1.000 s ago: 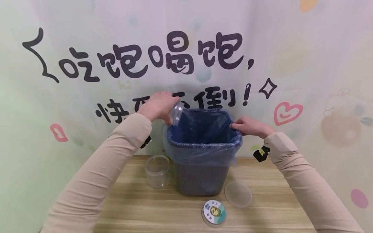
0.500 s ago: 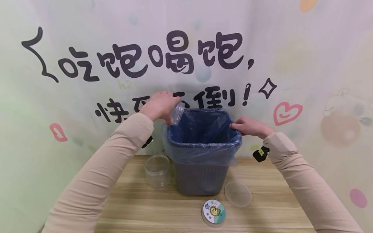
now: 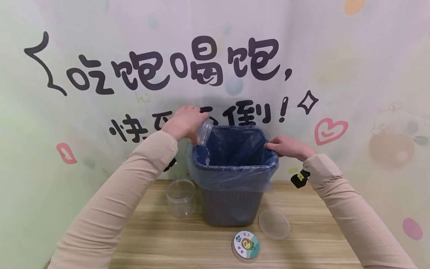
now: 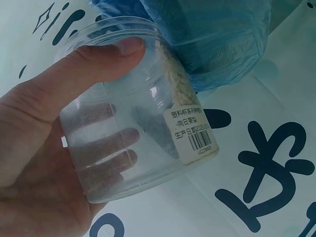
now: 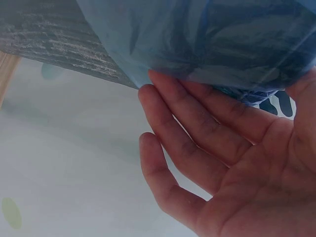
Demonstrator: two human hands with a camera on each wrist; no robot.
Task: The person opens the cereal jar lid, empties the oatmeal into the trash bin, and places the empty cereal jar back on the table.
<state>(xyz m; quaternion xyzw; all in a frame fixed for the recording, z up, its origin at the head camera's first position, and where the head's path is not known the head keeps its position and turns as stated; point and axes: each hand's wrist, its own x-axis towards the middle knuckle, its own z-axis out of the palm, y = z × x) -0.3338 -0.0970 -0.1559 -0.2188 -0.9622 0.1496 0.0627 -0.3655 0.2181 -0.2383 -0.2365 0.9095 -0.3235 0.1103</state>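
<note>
My left hand (image 3: 186,121) grips a clear plastic jar (image 3: 205,131), tilted over the left side of the lined trash bin (image 3: 231,207). In the left wrist view, pale seed-like bits (image 4: 177,79) lie along one side of the jar, behind a printed label (image 4: 192,136). Inside the bin, below the jar's mouth, a thin pale streak shows against the blue bag (image 3: 231,179). My right hand (image 3: 287,145) holds the bin's right rim through the bag. From the right wrist view, its fingers (image 5: 182,143) lie against the outside of the bag; the thumb tip is hidden.
An uncovered clear jar (image 3: 181,200) stands left of the bin on the wooden table (image 3: 161,243). Right of the bin lies a translucent round lid (image 3: 274,224). A round lid with a flower picture (image 3: 246,244) is in front. Behind hangs a printed backdrop (image 3: 215,22).
A pale streak has appeared inside the bin below the jar's mouth. The left hand and jar have shifted only slightly; the right hand keeps its place on the rim.
</note>
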